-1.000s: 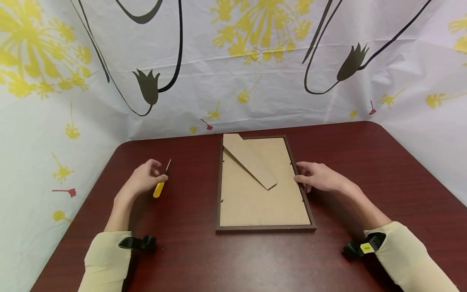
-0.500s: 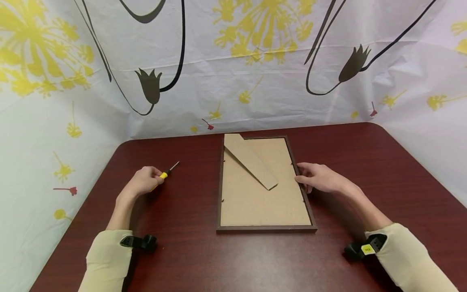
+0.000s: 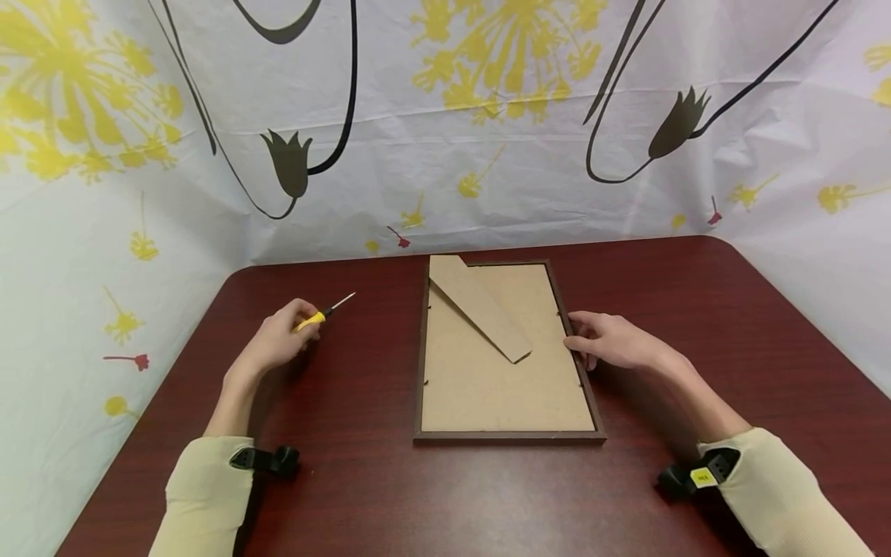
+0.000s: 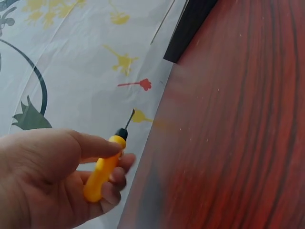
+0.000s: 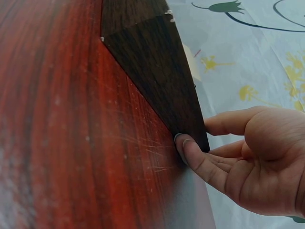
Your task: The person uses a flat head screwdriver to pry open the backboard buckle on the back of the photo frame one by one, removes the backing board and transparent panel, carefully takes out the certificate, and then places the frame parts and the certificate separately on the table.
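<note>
L hand (image 3: 281, 337) grips yellow screwdriver (image 3: 320, 316); R hand (image 3: 616, 340) pinches pic frame (image 3: 511, 438) edge, cardbd strip (image 3: 480, 309) diag. on backing (image 3: 487, 398)

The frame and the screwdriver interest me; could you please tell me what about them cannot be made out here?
Front of the frame: hidden in the head view, as its backing board faces up.
Part of the frame's side: cut off by the right wrist view's top edge.
Tip of the screwdriver: too small in the head view, blurred in the left wrist view.
Rear of the screwdriver: behind the left hand in the head view.
</note>
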Motion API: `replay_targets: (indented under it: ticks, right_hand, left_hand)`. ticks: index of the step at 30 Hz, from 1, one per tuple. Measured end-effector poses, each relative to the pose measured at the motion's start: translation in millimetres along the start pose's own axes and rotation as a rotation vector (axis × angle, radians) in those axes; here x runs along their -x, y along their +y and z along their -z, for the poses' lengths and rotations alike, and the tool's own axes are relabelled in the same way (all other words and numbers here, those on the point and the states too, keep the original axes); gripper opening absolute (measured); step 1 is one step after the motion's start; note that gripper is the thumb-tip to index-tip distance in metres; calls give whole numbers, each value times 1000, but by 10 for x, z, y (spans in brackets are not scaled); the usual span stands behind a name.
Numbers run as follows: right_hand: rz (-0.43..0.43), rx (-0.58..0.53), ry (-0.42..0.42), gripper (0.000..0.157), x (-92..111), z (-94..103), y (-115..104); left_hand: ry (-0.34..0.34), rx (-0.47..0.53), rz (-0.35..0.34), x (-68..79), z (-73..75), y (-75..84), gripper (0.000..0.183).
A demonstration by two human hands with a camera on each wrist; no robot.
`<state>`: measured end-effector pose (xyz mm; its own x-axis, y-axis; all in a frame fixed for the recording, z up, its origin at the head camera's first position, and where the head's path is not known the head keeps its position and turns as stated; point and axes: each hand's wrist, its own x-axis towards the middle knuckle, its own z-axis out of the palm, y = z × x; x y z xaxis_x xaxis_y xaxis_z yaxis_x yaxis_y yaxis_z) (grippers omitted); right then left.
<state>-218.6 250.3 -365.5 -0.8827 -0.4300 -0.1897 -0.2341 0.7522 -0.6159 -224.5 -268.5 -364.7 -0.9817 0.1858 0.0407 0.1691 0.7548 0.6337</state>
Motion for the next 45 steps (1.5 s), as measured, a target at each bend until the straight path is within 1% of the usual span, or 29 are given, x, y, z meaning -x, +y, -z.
replay_targets:
  ticks: [6, 9, 14, 19, 27, 31, 34, 38, 45]
  right_hand:
    - [0, -6, -4, 70, -5, 1, 10]
    - [-3, -13, -10, 71, -9, 2, 3]
    - [-8, -7, -23, 76, -21, 16, -16]
    - [-18, -10, -46, 85, -29, 29, -25]
    - [-28, -41, -80, 98, -45, 31, -9]
    - [-41, -44, -99, 102, -70, 47, 1]
    - [-61, -39, -110, 104, -87, 67, -2]
    - [-63, -60, -124, 103, -101, 77, -16]
    - [-56, -107, -122, 102, -103, 53, -4]
  left_hand:
    - [61, 34, -62, -43, -56, 82, 23]
    - [92, 56, -80, -70, -102, 134, 26]
    - [113, 58, -101, -105, -189, 273, 27]
    - [104, 69, -136, -125, -280, 453, 24]
    - [81, 82, -231, -136, -417, 698, 21]
    - [62, 87, -259, -142, -489, 823, 20]
    - [46, 87, -271, -157, -546, 913, 20]
    - [33, 73, -293, -191, -618, 1008, 19]
    - [0, 36, -370, -279, -742, 1143, 19]
